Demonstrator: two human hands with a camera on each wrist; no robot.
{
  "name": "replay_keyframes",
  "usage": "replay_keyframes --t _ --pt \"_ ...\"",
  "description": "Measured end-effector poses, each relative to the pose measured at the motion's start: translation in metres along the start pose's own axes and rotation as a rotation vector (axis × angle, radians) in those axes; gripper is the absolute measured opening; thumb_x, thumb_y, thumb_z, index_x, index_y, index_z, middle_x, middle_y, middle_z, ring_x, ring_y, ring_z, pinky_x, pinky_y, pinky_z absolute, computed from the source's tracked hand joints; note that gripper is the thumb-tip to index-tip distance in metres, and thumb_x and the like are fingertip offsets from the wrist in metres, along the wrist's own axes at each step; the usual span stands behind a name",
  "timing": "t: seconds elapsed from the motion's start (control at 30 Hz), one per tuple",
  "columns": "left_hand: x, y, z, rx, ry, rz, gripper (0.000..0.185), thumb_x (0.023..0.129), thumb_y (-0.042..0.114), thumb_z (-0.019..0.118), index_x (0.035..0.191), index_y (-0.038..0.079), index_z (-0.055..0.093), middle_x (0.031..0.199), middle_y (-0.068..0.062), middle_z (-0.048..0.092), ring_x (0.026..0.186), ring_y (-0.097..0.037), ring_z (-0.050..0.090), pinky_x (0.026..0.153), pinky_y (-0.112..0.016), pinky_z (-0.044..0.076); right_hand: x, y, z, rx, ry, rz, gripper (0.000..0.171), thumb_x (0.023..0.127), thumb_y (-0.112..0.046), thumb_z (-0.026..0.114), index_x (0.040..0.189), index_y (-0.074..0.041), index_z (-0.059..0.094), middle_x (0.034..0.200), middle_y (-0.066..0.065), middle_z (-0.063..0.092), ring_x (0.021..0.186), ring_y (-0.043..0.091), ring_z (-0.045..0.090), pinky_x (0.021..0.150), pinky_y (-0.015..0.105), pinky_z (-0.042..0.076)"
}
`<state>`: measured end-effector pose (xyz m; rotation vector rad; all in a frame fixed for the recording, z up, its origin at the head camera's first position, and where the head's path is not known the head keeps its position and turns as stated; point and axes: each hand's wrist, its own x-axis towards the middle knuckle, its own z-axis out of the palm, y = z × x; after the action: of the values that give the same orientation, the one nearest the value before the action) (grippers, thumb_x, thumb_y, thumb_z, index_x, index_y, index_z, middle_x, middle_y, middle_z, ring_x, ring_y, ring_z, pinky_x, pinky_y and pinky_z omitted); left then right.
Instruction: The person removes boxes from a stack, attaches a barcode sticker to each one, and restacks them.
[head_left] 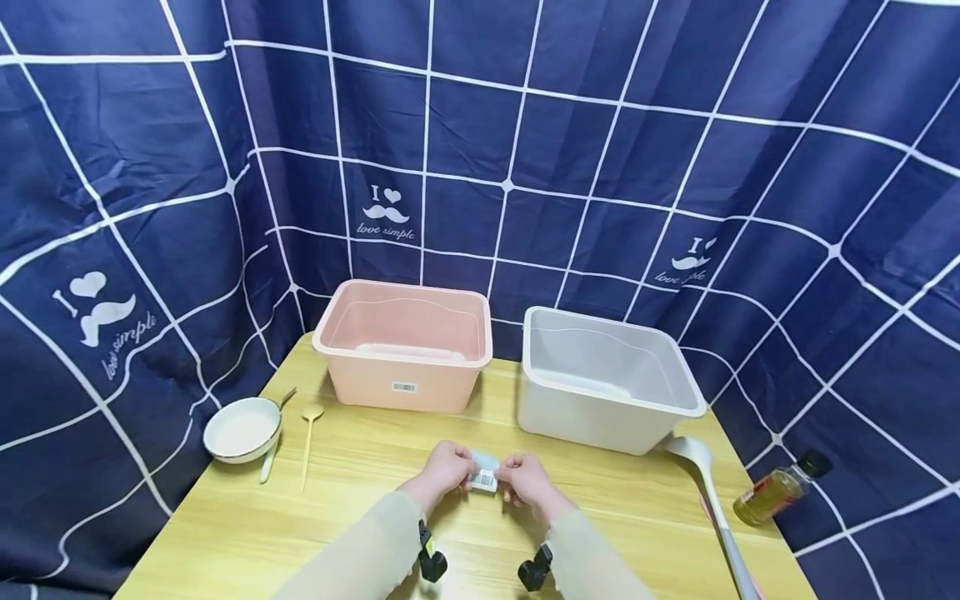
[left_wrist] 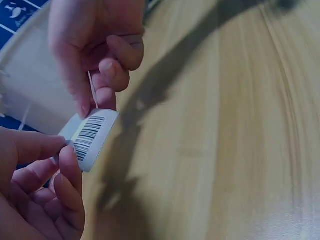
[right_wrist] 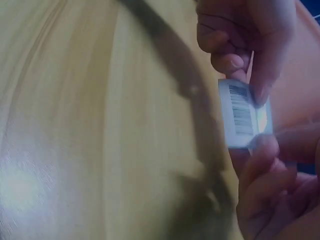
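Observation:
Both hands meet over the front middle of the table, holding one small flat piece, pale blue and white with a barcode (head_left: 483, 479). My left hand (head_left: 446, 468) pinches one end between thumb and fingers. At the other end my right hand (head_left: 529, 478) pinches it too. In the left wrist view the barcode face (left_wrist: 92, 135) is turned to the camera, slightly bent along its upper part. Seen from the right wrist, the barcode piece (right_wrist: 237, 115) has a shiny strip beside the bars. Fingers cover its ends, and its exact kind cannot be told.
Behind the hands stand a pink bin (head_left: 405, 379) and a grey-white bin (head_left: 600, 417). On the left are a white bowl (head_left: 242, 427), a pale-handled utensil (head_left: 268, 462) and a yellow spoon (head_left: 307, 442). A ladle (head_left: 716, 492) and an oil bottle (head_left: 772, 496) are on the right.

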<state>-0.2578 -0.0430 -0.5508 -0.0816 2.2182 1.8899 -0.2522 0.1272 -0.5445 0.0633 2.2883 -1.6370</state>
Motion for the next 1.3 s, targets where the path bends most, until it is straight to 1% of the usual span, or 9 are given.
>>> replay_keyframes --t 0.17,0.37,0.5,0.6,0.67,0.83,0.93,1.07,1.3 --pt "-0.005 0.010 -0.006 -0.074 -0.055 0.001 0.005 0.083 -0.002 0.068 0.081 -0.001 0.064 0.067 -0.005 0.061 0.050 -0.008 0.050 0.044 -0.016 0.038 -0.005 -0.010 -0.011 -0.002 -0.024 -0.095 0.008 0.093 0.000 0.057 0.096 0.007 0.055 0.071 0.005 0.056 0.047 0.008 0.050 0.043 0.019 0.037" --pt "-0.011 0.014 -0.011 -0.107 -0.135 -0.025 0.005 0.084 0.003 0.070 0.083 0.001 0.065 0.069 -0.004 0.065 0.054 -0.008 0.054 0.047 -0.018 0.039 -0.010 -0.018 -0.015 -0.021 0.045 -0.183 0.003 0.094 0.004 0.056 0.091 0.005 0.055 0.071 0.005 0.054 0.051 0.011 0.047 0.044 0.020 0.038" --pt "-0.013 0.014 -0.011 -0.102 -0.170 -0.028 0.006 0.085 0.003 0.069 0.086 -0.003 0.067 0.076 -0.011 0.070 0.056 -0.008 0.056 0.048 -0.018 0.040 -0.012 -0.020 -0.013 -0.101 0.166 -0.228 0.005 0.093 0.004 0.057 0.089 0.002 0.055 0.076 0.004 0.052 0.061 0.013 0.047 0.052 0.022 0.041" --pt "-0.014 0.014 -0.010 -0.117 -0.154 -0.025 0.006 0.085 0.002 0.069 0.087 -0.004 0.067 0.078 -0.013 0.071 0.055 -0.008 0.056 0.048 -0.018 0.040 -0.016 -0.021 -0.011 -0.202 0.321 -0.270 0.006 0.091 0.002 0.060 0.089 -0.001 0.056 0.079 0.004 0.053 0.070 0.015 0.049 0.061 0.024 0.044" --pt "-0.015 0.014 -0.010 -0.140 -0.129 -0.022 0.005 0.085 0.001 0.069 0.087 -0.004 0.067 0.078 -0.014 0.071 0.054 -0.007 0.055 0.047 -0.017 0.039 -0.019 -0.022 -0.008 -0.256 0.385 -0.311 0.006 0.089 0.000 0.063 0.089 -0.002 0.057 0.081 0.003 0.055 0.074 0.015 0.050 0.065 0.026 0.045" --pt "-0.015 0.014 -0.011 -0.193 -0.080 -0.012 0.005 0.086 0.001 0.069 0.087 -0.004 0.066 0.080 -0.016 0.071 0.053 -0.006 0.056 0.047 -0.016 0.040 -0.026 -0.022 0.005 -0.307 0.324 -0.421 0.004 0.088 -0.003 0.067 0.092 -0.003 0.065 0.087 0.003 0.061 0.082 0.020 0.055 0.071 0.032 0.048" --pt "-0.015 0.015 -0.012 -0.221 -0.083 -0.008 0.006 0.088 0.001 0.068 0.087 -0.005 0.066 0.081 -0.016 0.071 0.054 -0.006 0.057 0.047 -0.015 0.042 -0.028 -0.019 0.014 -0.323 0.316 -0.439 0.010 0.090 -0.009 0.070 0.099 -0.005 0.069 0.097 0.005 0.065 0.094 0.025 0.056 0.079 0.040 0.048" --pt "-0.015 0.016 -0.011 -0.251 -0.091 -0.004 0.007 0.088 -0.001 0.067 0.090 -0.008 0.066 0.078 -0.014 0.071 0.054 -0.006 0.059 0.048 -0.016 0.044 -0.029 -0.014 0.021 -0.311 0.303 -0.448 0.018 0.091 -0.013 0.070 0.107 -0.004 0.071 0.106 0.008 0.067 0.102 0.031 0.057 0.082 0.047 0.049" --pt "-0.016 0.013 -0.012 -0.216 -0.079 0.025 0.013 0.086 0.000 0.068 0.096 -0.008 0.069 0.076 -0.008 0.070 0.056 -0.008 0.059 0.050 -0.017 0.045 -0.028 -0.013 0.026 -0.251 0.250 -0.437 0.015 0.090 -0.012 0.071 0.103 -0.003 0.073 0.103 0.008 0.069 0.094 0.027 0.062 0.076 0.034 0.052"
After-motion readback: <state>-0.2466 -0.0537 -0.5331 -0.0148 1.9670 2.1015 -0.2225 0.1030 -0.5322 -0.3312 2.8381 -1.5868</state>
